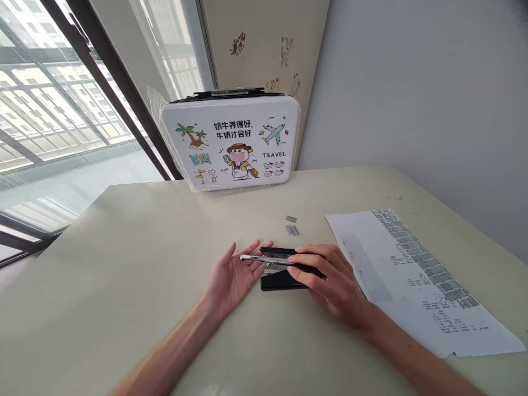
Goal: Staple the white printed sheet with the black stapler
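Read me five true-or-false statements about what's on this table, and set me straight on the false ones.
1. The right hand holds the black stapler. True.
2. The stapler is fully closed. False: its silver rail stands apart from its black base.
3. The left hand is open, palm up. True.
4. The white case stands on the table, farther back than the small grey strips. True.
5. The small grey strips lie on the printed sheet. False: they lie directly on the table, to the left of the sheet.
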`<state>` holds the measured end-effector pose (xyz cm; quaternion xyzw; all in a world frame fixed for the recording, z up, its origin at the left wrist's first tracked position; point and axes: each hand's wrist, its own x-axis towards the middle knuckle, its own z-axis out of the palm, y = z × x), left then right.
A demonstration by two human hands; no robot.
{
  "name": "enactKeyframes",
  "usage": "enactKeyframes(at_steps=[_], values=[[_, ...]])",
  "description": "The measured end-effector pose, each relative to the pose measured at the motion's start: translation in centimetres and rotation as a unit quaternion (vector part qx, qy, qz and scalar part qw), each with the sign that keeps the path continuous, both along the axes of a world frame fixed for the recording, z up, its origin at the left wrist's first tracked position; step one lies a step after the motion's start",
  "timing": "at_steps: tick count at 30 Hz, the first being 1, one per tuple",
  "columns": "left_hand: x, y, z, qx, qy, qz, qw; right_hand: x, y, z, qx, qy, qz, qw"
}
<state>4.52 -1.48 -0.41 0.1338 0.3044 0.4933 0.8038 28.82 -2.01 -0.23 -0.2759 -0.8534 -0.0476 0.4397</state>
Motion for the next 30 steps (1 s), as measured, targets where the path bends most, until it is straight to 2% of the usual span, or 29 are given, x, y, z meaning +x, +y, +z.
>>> enactKeyframes(at_steps=[7,12,15,17,20,22,23,25,30], values=[[0.1,0.0,-0.4,0.003,0.019,-0.021,1.000,-0.1,-0.3,0.1,0.019,-0.013,-0.020,1.000],[0.4,0.2,0.0,-0.001,0.049,0.008,0.999,0.2,0.0,-0.3,-0.001,0.035,-0.034,0.999],[0.1,0.2,0.4,0.034,0.129,0.063,0.989,0.4,0.3,-0.9,-0.025,0.082,-0.041,0.995],[-0.3,0.1,0.7,0.090,0.247,0.095,0.960,0.5,0.5,-1.2,-0.042,0.104,-0.046,0.993],[-0.4,-0.6,1.3,0.188,0.455,0.082,0.867,0.4,0.6,-1.4,-0.057,0.120,-0.055,0.990],[-0.3,-1.1,1.5,0.231,0.530,0.054,0.814,0.4,0.6,-1.4,-0.059,0.124,-0.059,0.989],[-0.1,-1.3,1.5,0.247,0.544,0.045,0.801,0.4,0.6,-1.4,-0.060,0.124,-0.060,0.989],[0.1,-1.5,1.4,0.266,0.547,0.035,0.793,0.4,0.6,-1.3,-0.059,0.124,-0.061,0.989],[0.5,-1.7,1.0,0.282,0.529,0.012,0.800,0.4,0.8,-1.3,-0.046,0.124,-0.059,0.989]])
